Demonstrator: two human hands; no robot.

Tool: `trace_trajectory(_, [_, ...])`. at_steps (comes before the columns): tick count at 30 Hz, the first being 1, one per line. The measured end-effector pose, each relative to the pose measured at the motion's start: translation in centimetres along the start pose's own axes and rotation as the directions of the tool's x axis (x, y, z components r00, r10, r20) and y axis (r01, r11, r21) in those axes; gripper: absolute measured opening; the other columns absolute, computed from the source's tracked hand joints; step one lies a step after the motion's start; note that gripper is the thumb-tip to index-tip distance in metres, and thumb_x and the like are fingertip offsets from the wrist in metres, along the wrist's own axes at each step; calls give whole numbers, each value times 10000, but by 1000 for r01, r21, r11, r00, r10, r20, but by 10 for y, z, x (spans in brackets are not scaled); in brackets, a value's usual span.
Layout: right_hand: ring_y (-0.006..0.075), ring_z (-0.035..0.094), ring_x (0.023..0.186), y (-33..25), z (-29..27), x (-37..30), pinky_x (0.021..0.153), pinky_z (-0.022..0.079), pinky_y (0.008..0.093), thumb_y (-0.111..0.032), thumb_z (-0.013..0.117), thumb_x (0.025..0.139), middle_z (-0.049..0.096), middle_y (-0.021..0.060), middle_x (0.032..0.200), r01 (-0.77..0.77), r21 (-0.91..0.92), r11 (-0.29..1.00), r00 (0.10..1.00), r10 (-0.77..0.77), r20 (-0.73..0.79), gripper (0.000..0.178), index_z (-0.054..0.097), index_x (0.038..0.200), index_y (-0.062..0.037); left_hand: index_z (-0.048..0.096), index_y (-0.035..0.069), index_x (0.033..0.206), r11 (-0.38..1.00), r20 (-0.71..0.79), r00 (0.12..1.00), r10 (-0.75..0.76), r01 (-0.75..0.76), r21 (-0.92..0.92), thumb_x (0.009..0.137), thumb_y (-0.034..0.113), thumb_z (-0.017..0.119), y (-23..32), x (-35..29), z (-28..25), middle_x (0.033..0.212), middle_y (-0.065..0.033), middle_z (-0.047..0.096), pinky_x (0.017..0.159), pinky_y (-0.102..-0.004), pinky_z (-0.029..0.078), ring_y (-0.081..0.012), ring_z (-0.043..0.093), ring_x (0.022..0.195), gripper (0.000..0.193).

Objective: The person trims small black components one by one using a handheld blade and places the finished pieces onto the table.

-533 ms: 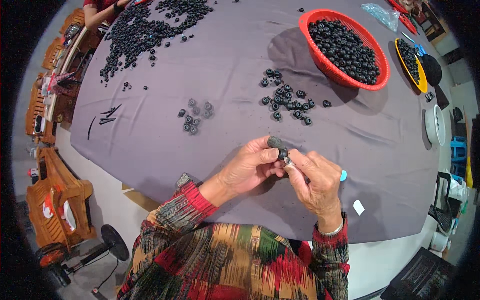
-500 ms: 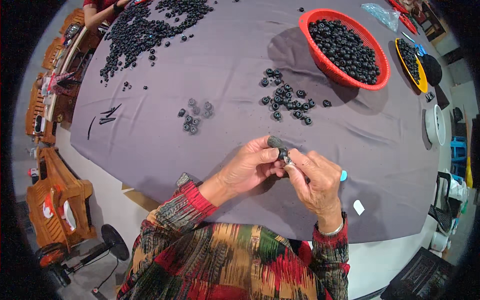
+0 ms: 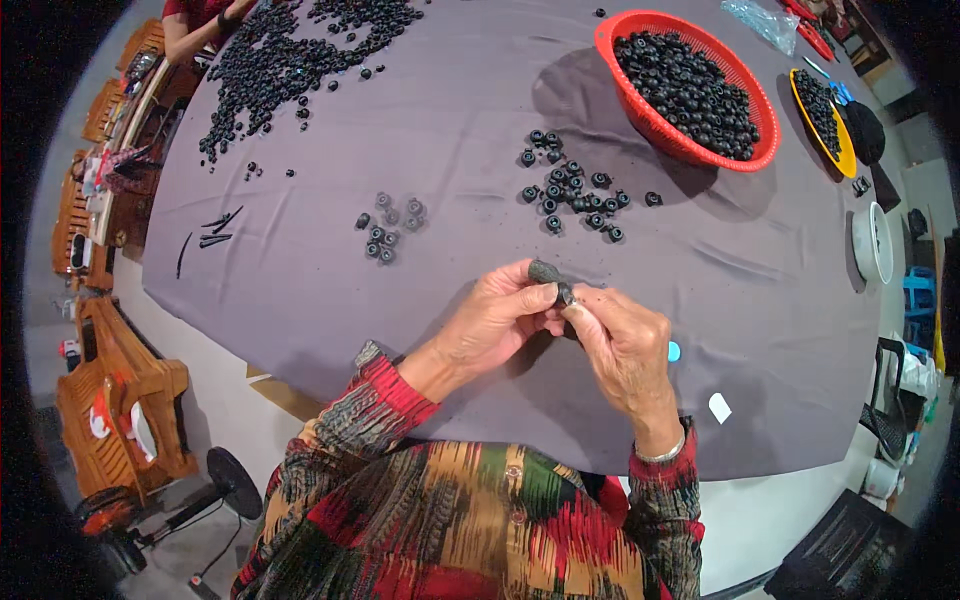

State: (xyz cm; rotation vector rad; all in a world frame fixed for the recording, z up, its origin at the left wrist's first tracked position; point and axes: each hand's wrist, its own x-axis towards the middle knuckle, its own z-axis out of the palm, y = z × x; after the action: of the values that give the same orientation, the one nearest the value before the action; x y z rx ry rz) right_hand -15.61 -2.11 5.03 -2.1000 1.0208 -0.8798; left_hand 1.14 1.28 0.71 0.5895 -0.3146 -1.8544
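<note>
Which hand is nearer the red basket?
Right. The right hand lies below the red basket, more directly under it; the left hand sits further to the left.

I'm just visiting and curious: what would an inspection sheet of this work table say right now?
Surface: round table under a grey cloth, creased in places.
Job's things: small black ring part pinched between both hands; loose piles of the same parts and ahead.
Clutter: red basket full of black parts; large scatter far left; yellow tray; black strips; white bowl.
Grips: left hand and right hand both closed on the part.
Cables: nothing seen.
Surroundings: another person's arm far left; wooden furniture beside the table.
</note>
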Motion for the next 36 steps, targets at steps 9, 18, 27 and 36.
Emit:
trace_trajectory(9, [275,654,704,6,-1,-2,625,511,318,-115,632,883,678,160,865,-102,-108,989,993,95,-65,171,666,978,23,628,62,955,999,-17,1000,-20,19,-31,900,120,645,-6,2,1,871,-31,640,696,-264,527,-128,605,748,82])
trace_trajectory(18, [201,613,592,10,9,-7,493,480,315,-8,717,651,624,62,833,231,-276,933,932,-294,-212,392,690,1037,-72,622,108,991,991,15,1000,-26,28,-130,894,143,660,-6,1,1,888,2,658,758,-276,522,-116,630,841,110])
trace_trajectory(27, [182,602,580,18,20,-5,481,483,303,31,680,666,606,47,833,272,-261,926,908,-336,-248,419,688,1071,-77,612,111,1049,995,62,997,-40,45,-92,907,160,648,-8,4,1,983,4,656,815,-275,515,-102,628,894,154])
trace_trajectory(36, [191,611,591,10,27,-6,490,485,312,27,682,673,628,51,843,279,-372,885,890,-384,-246,373,681,1039,-45,606,84,1098,998,16,998,62,-62,-15,903,163,649,-7,0,9,982,4,647,779,-262,510,-91,609,873,214])
